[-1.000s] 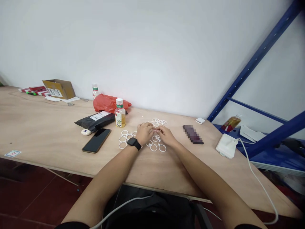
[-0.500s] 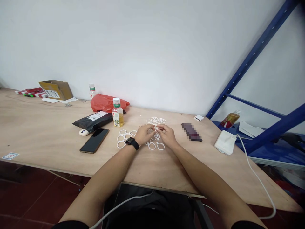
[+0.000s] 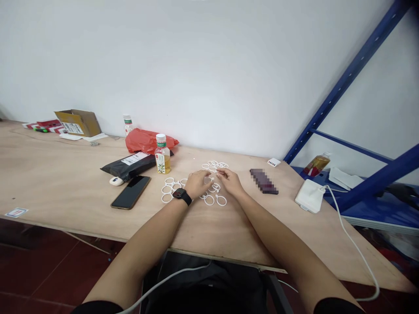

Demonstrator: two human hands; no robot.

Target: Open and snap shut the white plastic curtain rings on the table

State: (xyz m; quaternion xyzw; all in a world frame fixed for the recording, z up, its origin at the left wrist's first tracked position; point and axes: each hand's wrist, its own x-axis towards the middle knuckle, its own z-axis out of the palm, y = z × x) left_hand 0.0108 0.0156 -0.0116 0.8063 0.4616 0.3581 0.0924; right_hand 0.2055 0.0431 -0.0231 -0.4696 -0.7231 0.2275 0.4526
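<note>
Left hand and right hand over white plastic rings on a plywood table

The rings lay flat in loose clusters, round with no clear long axis, beneath and beside both hands. Left fingers were curled and slightly spread; right thumb and forefinger pressed together just above the rings, though any pinched ring was too small to tell. A smartphone lay to the left, a white wall stood behind, and bare plywood ran forward to the table's front edge.
</note>
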